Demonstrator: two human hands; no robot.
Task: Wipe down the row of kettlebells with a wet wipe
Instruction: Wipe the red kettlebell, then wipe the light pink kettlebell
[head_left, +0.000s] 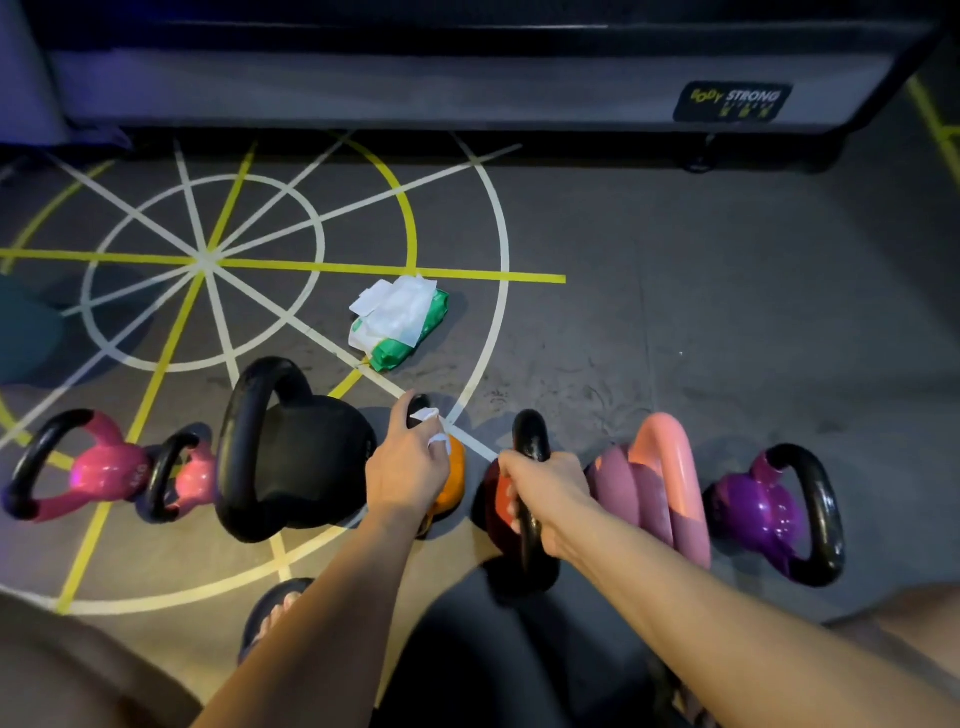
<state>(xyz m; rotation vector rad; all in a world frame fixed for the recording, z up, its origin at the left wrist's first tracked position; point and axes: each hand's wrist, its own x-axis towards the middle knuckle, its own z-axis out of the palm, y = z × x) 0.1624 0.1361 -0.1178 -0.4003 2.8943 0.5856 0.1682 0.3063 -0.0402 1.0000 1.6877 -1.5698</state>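
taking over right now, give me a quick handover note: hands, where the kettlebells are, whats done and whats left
Left hand: holds the wet wipe at the handle of the orange kettlebell.
Right hand: grips the black handle of the red kettlebell beside it.
Row, left to right: pink kettlebell, smaller pink kettlebell, black kettlebell, orange, red, large pink kettlebell, purple kettlebell.
The wipe pack lies open on the floor behind the row.
Done: the wipe is on the orange one; nothing shows which others are clean.
Left: finish orange, then wipe any not yet done.
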